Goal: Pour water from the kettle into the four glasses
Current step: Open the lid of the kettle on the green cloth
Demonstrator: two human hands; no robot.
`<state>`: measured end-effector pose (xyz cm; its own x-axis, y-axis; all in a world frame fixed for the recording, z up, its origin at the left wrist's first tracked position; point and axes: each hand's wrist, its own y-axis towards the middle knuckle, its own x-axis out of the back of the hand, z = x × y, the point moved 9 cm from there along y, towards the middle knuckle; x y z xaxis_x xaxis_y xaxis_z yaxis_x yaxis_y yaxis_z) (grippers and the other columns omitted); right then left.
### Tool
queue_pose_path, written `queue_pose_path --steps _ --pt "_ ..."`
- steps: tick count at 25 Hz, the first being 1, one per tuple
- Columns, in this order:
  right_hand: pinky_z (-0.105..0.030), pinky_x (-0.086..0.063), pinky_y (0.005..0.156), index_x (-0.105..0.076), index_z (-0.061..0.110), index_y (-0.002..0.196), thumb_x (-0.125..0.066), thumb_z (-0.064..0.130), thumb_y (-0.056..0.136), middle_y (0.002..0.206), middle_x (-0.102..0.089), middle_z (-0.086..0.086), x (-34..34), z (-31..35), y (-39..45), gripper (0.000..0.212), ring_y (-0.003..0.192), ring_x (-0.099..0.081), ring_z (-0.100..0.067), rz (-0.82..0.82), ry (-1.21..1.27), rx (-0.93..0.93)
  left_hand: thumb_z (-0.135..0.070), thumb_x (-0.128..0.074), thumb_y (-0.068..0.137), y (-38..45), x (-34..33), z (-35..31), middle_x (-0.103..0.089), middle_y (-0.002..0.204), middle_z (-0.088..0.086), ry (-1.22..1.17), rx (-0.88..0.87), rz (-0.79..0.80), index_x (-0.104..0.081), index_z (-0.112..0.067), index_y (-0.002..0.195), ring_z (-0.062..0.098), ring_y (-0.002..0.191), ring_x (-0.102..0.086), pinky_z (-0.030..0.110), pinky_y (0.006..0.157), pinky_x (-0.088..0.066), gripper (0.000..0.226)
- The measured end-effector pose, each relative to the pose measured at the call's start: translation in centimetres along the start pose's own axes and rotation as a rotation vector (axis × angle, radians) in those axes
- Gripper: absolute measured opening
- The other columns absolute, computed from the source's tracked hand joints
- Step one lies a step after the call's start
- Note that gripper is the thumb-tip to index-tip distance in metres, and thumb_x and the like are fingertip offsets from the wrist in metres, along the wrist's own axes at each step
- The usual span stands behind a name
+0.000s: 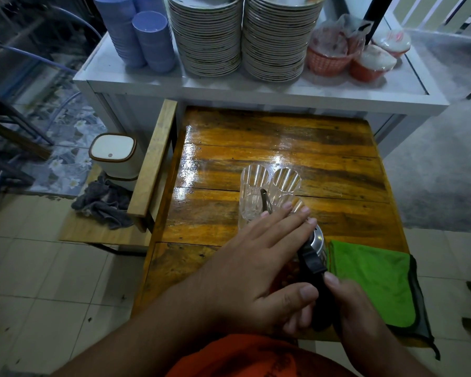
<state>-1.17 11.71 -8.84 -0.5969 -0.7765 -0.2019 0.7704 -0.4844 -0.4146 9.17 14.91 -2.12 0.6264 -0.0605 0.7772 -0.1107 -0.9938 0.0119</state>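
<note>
my right hand is wrapped round the kettle's black handle, thumb on top, fingers closed on it. my left hand lies flat and spread over the kettle, fingers straight, pressing the top, not gripping anything. kettle's tipped fwd, thin dark spout poking in among the glasses, which stand bunched together touching each other near the middle of the wooden table. can't tell if water's running, or count all four w/ my hand in the way. green cloth lies just right of the kettle. beyond the table, a white counter w/ plate stacks and blue bowls.
</note>
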Motion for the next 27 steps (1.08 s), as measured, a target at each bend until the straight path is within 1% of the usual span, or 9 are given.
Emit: queue_pose_path --steps 2,4,7,9,14,18,21,24,27 --pt "-0.020 -0.052 0.059 -0.067 0.000 0.056 -0.044 0.058 0.086 0.064 -0.071 -0.028 0.0 0.9 0.1 0.070 0.066 -0.072 -0.027 -0.024 0.002 0.018 -0.067 -0.026 0.091 0.4 0.8 0.0 -0.005 0.167 -0.008 -0.001 -0.002 -0.015 -0.013 -0.021 0.159 0.004 0.152 0.010 0.034 0.124 -0.003 0.083" --pt "-0.019 -0.051 0.056 -0.065 -0.003 0.055 -0.036 0.046 0.089 0.064 -0.070 -0.030 0.1 1.7 0.4 0.067 0.064 -0.072 -0.025 -0.048 0.008 0.026 -0.068 -0.022 0.091 0.9 1.4 0.0 -0.005 0.168 -0.008 0.011 -0.007 -0.027 -0.013 -0.021 0.159 0.004 0.152 0.009 0.038 0.125 -0.006 0.083" --pt "-0.021 -0.051 0.054 -0.064 -0.004 0.056 -0.039 0.054 0.083 0.067 -0.069 -0.034 -0.3 2.6 0.9 0.069 0.067 -0.072 -0.028 -0.058 0.017 0.002 -0.064 -0.028 0.092 1.6 2.1 0.5 -0.006 0.167 -0.008 0.005 0.003 -0.036 -0.012 -0.022 0.159 0.002 0.152 0.009 0.041 0.124 -0.009 0.080" --pt "-0.023 -0.052 0.055 -0.064 -0.005 0.056 -0.037 0.052 0.087 0.067 -0.068 -0.036 -0.4 3.1 1.2 0.069 0.068 -0.073 -0.032 -0.073 0.033 -0.024 -0.063 -0.026 0.091 1.9 2.5 0.9 -0.005 0.167 -0.010 0.007 0.014 -0.039 -0.012 -0.024 0.159 0.001 0.151 0.009 0.041 0.124 -0.008 0.079" --pt "-0.023 -0.056 0.059 -0.065 -0.004 0.058 -0.040 0.046 0.092 0.064 -0.069 -0.031 -0.9 5.1 1.4 0.065 0.067 -0.073 -0.033 -0.071 0.008 -0.071 -0.064 -0.024 0.091 2.4 2.9 1.9 -0.005 0.167 -0.014 -0.026 0.043 -0.026 -0.010 -0.028 0.158 -0.002 0.151 0.008 0.042 0.124 -0.009 0.078" --pt "-0.021 -0.052 0.049 -0.062 -0.010 0.064 -0.037 0.048 0.084 0.059 -0.068 -0.023 -1.1 5.6 1.6 0.067 0.055 -0.070 -0.022 -0.090 -0.014 -0.117 -0.066 -0.021 0.090 2.6 2.9 2.5 -0.004 0.166 -0.016 -0.053 0.069 -0.013 -0.008 -0.030 0.158 -0.005 0.149 0.010 0.037 0.123 -0.005 0.079" --pt "-0.020 -0.052 0.049 -0.062 -0.008 0.061 -0.036 0.050 0.083 0.061 -0.070 -0.022 -1.2 5.7 1.6 0.066 0.058 -0.070 -0.025 -0.095 -0.040 -0.153 -0.066 -0.020 0.090 2.8 2.7 3.0 -0.006 0.166 -0.015 -0.079 0.083 0.004 -0.009 -0.030 0.158 -0.004 0.150 0.007 0.041 0.124 -0.007 0.078" --pt "-0.021 -0.052 0.049 -0.063 -0.007 0.061 -0.036 0.053 0.079 0.073 -0.072 -0.032 -1.2 5.7 1.6 0.068 0.062 -0.071 -0.028 -0.105 -0.072 -0.209 -0.065 -0.017 0.090 3.0 3.0 3.4 -0.011 0.166 -0.014 -0.058 0.085 0.042 -0.012 -0.030 0.158 -0.003 0.151 0.000 0.031 0.123 -0.005 0.077" --pt "-0.025 -0.052 0.053 -0.064 -0.008 0.063 -0.036 0.050 0.082 0.073 -0.072 -0.033 -1.1 5.7 1.6 0.067 0.065 -0.073 -0.031 -0.109 -0.053 -0.241 -0.064 -0.018 0.095 3.4 3.6 4.0 -0.014 0.165 -0.017 -0.123 0.127 0.119 -0.018 -0.034 0.157 -0.005 0.149 -0.006 0.023 0.117 -0.007 0.069"
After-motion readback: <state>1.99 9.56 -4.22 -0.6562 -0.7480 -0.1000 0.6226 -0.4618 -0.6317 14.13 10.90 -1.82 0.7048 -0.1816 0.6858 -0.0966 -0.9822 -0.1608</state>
